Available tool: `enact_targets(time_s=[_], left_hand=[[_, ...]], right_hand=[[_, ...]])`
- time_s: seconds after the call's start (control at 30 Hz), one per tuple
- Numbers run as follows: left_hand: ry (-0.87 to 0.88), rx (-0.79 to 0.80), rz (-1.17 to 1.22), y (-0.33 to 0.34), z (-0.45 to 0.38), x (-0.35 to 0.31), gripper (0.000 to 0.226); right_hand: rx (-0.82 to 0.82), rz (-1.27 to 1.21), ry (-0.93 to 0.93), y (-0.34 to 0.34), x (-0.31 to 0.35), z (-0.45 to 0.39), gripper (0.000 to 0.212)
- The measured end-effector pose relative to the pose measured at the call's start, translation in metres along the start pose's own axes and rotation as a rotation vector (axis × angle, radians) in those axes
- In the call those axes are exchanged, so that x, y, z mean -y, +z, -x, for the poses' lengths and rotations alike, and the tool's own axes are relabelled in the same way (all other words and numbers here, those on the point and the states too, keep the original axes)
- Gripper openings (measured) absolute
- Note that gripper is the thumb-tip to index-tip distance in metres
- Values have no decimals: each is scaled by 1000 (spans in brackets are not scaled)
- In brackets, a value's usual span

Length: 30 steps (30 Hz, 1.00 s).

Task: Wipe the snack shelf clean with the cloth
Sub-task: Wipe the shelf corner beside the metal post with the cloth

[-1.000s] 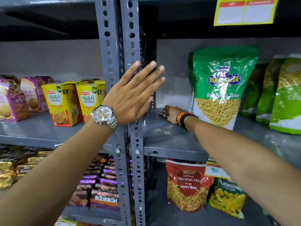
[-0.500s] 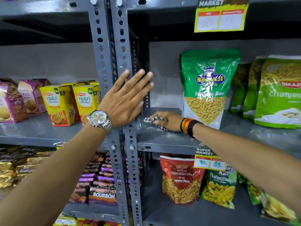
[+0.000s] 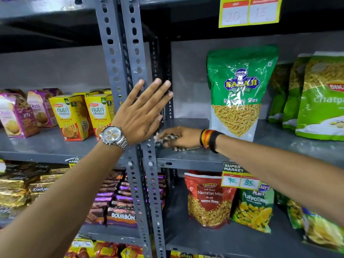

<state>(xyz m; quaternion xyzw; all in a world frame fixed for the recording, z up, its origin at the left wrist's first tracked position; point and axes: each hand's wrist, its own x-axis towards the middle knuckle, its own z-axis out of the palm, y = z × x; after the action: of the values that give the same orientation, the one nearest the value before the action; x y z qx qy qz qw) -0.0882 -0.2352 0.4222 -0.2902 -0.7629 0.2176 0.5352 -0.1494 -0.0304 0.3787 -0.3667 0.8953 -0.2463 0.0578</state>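
My right hand (image 3: 183, 136) presses a checked black-and-white cloth (image 3: 168, 140) flat on the grey snack shelf (image 3: 188, 159), at its left end beside the upright post. Most of the cloth is hidden under the palm. A tall green Balaji sev bag (image 3: 240, 90) stands just right of that hand. My left hand (image 3: 143, 112), with a silver watch on the wrist, lies flat with fingers spread against the slotted grey upright (image 3: 130, 58) and holds nothing.
More green snack bags (image 3: 316, 97) fill the shelf's right side. Yellow biscuit boxes (image 3: 74, 116) and purple packs (image 3: 16, 116) stand on the left bay. Below are a red Navratan Mix bag (image 3: 209, 200), Puffcorn bags (image 3: 254, 209), Bourbon packs (image 3: 121, 215) and price tags (image 3: 240, 178).
My right hand has slid the cloth forward and left along the shelf, from the back corner toward the front edge near the upright. The left hand has stayed on the post.
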Motion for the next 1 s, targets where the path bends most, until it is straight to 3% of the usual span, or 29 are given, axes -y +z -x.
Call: enact_targets(time_s=[0.1, 0.2, 0.27, 0.37, 0.57, 0.73, 0.83, 1.0], left_hand=[[-5, 3, -1, 1, 0, -1, 65], [-6, 8, -5, 2, -1, 0, 65], [-10, 7, -5, 2, -1, 0, 65], [-19, 9, 1, 0, 0, -3, 65], [-59, 9, 28, 3, 7, -13, 64], [-91, -6, 52, 9, 12, -23, 62], [-102, -2, 68, 9, 13, -24, 63], [-88, 17, 69, 11, 21, -32, 66]], right_hand=[[93, -111, -33, -18, 3, 28, 30], [-47, -173, -38, -32, -6, 27, 31], [-89, -76, -1, -25, -10, 19, 34], [-65, 11, 28, -7, -8, 21, 40], [56, -152, -96, 0, 5, 77, 37], [-196, -140, -27, -22, -7, 71, 30], [-248, -54, 42, -7, -14, 59, 29], [-99, -50, -14, -3, 7, 98, 33]])
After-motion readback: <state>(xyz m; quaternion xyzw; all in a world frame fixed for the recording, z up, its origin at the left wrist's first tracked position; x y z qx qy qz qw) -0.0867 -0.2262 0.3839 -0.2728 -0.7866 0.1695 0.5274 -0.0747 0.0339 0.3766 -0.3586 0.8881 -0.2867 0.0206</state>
